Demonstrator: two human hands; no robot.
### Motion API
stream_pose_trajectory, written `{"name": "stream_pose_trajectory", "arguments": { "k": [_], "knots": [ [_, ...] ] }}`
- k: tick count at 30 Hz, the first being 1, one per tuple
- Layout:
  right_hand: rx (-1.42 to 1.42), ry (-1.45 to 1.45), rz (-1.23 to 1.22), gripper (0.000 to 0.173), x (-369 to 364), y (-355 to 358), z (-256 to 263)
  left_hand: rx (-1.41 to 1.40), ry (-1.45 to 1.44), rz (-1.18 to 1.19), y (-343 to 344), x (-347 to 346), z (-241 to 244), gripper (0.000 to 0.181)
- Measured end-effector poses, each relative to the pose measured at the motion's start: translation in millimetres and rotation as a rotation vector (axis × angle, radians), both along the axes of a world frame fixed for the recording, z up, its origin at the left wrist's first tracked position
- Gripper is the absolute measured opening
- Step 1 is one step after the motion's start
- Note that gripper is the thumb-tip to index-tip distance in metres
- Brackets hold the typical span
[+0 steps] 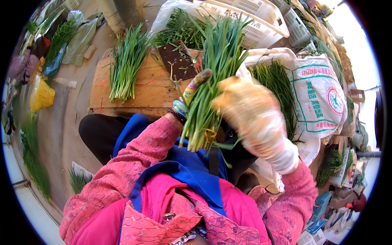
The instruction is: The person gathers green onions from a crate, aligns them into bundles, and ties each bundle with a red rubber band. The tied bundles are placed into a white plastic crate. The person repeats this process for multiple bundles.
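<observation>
A large bunch of green leafy stalks, seemingly Chinese chives, stands tilted over my lap, leaf tips pointing away and pale cut ends towards me. My left hand, in a patterned glove, grips it from the left side; most of its fingers are hidden behind the leaves. A yellowed, withered leaf hangs near the stalk ends. My right hand, in a pale orange and white glove, is motion-blurred at the bunch's right edge; whether its fingers hold anything is unclear. Another chive bunch lies on the wooden board.
A dark flat piece with plant scraps lies on the board. Loose greens in clear plastic sit behind. More chives lie at right beside a printed white woven sack. White plastic crates stand at the back.
</observation>
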State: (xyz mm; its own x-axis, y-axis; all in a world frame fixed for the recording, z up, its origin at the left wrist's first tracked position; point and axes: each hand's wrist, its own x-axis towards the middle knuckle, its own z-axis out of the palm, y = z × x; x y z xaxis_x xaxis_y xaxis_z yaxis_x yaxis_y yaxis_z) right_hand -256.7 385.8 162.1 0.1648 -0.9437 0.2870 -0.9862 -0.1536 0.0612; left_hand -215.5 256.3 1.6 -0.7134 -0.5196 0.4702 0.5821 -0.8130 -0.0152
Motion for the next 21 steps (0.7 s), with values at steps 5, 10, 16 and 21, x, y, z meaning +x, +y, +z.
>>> {"name": "stream_pose_trajectory", "arguments": {
  "k": [5, 10, 16, 21],
  "knots": [
    [0.057, -1.519, -0.568, 0.096, -41.5, -2.3, -29.4, -0.484, -0.531, -0.391, -62.0, -1.4, -22.2, 0.06],
    [-0.202, -1.724, -0.317, 0.048, -24.0, -90.8, -47.5, -0.939, -0.516, 0.279, -69.5, -6.1, 33.8, 0.114],
    [-0.393, -1.645, -0.063, 0.033, -23.0, -145.5, -56.0, -1.031, -0.483, 0.218, -141.4, 13.5, 63.1, 0.092],
    [-0.389, -1.652, 0.311, 0.045, -21.6, -182.5, -52.1, -0.83, -0.525, 0.125, -189.0, 29.8, 84.6, 0.075]
  ]
}}
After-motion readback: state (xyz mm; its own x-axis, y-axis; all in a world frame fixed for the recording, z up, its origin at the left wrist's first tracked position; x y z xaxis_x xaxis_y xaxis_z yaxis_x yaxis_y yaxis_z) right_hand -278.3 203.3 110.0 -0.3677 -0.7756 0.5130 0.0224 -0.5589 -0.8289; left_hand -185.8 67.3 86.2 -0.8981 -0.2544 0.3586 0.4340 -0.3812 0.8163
